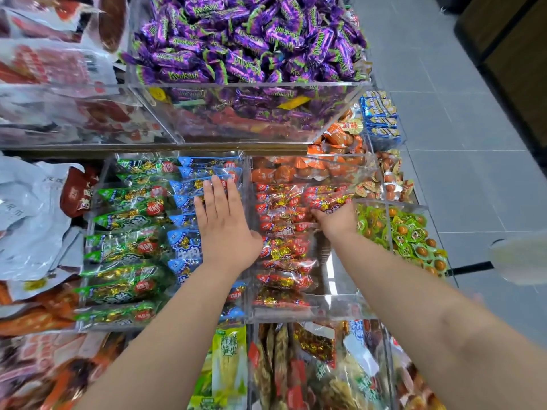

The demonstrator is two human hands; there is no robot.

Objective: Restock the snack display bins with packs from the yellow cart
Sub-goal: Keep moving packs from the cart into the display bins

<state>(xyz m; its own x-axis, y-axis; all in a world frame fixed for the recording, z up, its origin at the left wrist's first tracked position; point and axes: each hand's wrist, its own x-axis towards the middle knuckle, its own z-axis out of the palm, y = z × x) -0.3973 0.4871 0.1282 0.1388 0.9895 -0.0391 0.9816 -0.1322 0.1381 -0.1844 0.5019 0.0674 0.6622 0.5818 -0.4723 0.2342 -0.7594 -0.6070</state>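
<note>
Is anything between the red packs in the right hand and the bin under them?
Nothing visible. The right hand grips red packs right over the open-topped clear bin; the left hand rests aside on blue packs.

yellow-green pack (229, 362) reading 柠檬笋尖, purple candies (248, 39) lettering not legible

Tiered shelf (207, 147) carries clear bins (340, 309) of snack packs (127, 247) and candies (251, 39)
</note>
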